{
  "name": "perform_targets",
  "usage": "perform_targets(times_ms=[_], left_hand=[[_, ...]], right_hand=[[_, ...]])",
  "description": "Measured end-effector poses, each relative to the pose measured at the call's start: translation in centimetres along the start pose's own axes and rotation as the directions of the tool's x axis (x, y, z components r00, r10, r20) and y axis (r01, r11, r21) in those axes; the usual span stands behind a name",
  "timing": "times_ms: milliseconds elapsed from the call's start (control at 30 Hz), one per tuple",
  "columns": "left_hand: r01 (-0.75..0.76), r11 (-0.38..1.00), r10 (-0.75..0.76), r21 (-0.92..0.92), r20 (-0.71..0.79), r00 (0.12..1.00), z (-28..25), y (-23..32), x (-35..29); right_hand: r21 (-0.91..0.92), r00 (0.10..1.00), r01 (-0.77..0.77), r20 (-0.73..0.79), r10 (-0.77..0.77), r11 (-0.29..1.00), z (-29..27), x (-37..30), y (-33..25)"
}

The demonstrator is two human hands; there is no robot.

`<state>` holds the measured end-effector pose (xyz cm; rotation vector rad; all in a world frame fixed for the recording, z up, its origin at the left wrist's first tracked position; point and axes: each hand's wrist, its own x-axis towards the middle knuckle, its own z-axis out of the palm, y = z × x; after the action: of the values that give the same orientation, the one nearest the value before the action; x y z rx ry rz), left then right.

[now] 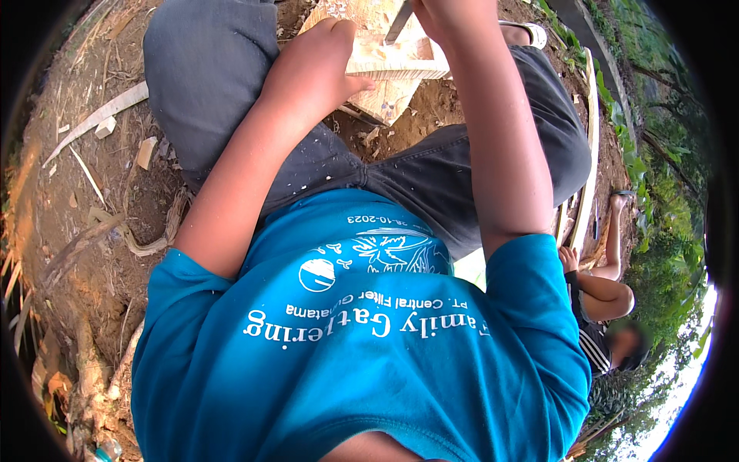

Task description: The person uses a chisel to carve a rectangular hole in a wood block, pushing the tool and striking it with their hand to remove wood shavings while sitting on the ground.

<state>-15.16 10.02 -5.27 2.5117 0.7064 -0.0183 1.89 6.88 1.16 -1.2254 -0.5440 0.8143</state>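
Observation:
A pale, hollowed piece of wood (pixel 400 71) lies between my legs at the top of the view, its inside rough with cut marks. My left hand (pixel 327 65) grips its left edge, thumb along the near side. My right hand (pixel 454 17), partly cut off by the upper edge, is closed around a tool with a flat metal blade (pixel 398 23). The blade slants down into the hollow and its tip meets the wood. The tool's handle is hidden in the hand. Beneath the hollowed piece sits a thicker wooden block (pixel 391 102).
Wood chips (pixel 146 152) and strips (pixel 100 115) litter the brown soil at left, among roots (pixel 165 231). My legs in dark trousers (pixel 212 69) flank the wood. At right lie long wood strips (pixel 591 154); another person (pixel 604 296) sits there beside green plants (pixel 670 231).

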Motion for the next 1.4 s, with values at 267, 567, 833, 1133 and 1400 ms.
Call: perform_targets(times_ms=[267,567,833,1133,1400], left_hand=[[-0.001,0.999,0.0,-0.035,-0.012,1.0,0.2,-0.6,0.1],[0.009,1.0,-0.009,-0.018,0.009,1.0,-0.2,-0.1,0.4],[0.011,0.988,-0.007,-0.152,0.026,1.0,-2.3,1.2,0.3],[-0.003,1.0,0.003,0.014,0.031,1.0,-0.6,0.2,0.6],[-0.059,0.998,0.059,0.008,-0.081,0.995,0.8,-1.4,0.3]], right_hand=[[0.165,0.958,0.248,0.102,-0.267,0.955,-0.9,-1.8,-1.7],[0.198,0.967,0.209,0.106,-0.233,0.957,-0.7,-0.8,-0.2],[0.059,0.957,0.238,0.157,-0.244,0.969,0.1,-0.8,-0.3],[-0.074,0.989,0.144,0.036,-0.142,0.987,0.7,0.8,1.7],[0.179,0.963,0.165,0.183,-0.198,0.97,-0.7,-1.7,0.6]])
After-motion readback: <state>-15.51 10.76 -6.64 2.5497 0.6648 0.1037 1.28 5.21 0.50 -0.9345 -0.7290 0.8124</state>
